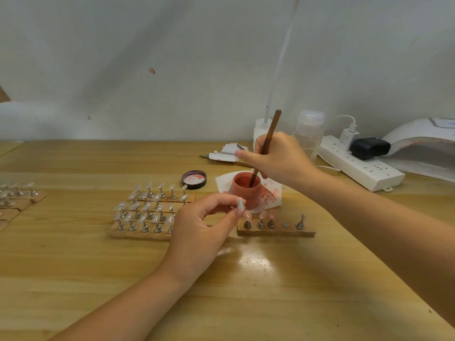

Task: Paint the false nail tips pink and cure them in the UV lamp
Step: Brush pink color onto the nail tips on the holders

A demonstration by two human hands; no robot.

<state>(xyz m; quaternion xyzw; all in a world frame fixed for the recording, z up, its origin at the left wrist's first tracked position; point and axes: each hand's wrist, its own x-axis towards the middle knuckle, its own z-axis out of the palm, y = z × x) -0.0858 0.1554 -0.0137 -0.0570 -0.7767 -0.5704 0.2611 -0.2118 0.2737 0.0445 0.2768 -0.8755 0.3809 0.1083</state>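
The right hand (275, 156) grips a brown-handled brush (267, 143) between curled fingers, its shaft tilted up toward the wall and its tip dipped into the open pink paint jar (246, 190). The jar stands on a white paper (273, 193) smeared with pink, and its dark lid (194, 179) lies upturned just to the left, pink residue inside.

The left hand (204, 222) pinches a clear, unpainted nail tip (240, 203) between thumb and forefinger, holding it up just in front of the jar, the other fingers loosely curled.

Just right of that hand a wooden holder strip (275, 231) carries small metal stands: three bear pink-painted tips (263, 215), one spot shows only a flat disc, and the last stand's tip is too blurred to judge. Left of the hand, partly behind it, a larger wooden rack (138, 232) holds rows of clear tips on stands; more such stands (19, 193) sit at the tabletop's (246, 291) far left edge.

Behind the right hand are a translucent bottle (309, 131), a white container (258, 131) and scraps of paper (226, 153). To the right lies a white power strip (362, 166) with a white charger and a black adapter plugged in, and beyond it the white UV lamp (423, 143) at the frame's edge. Printing on the charger and lamp is too small to read.
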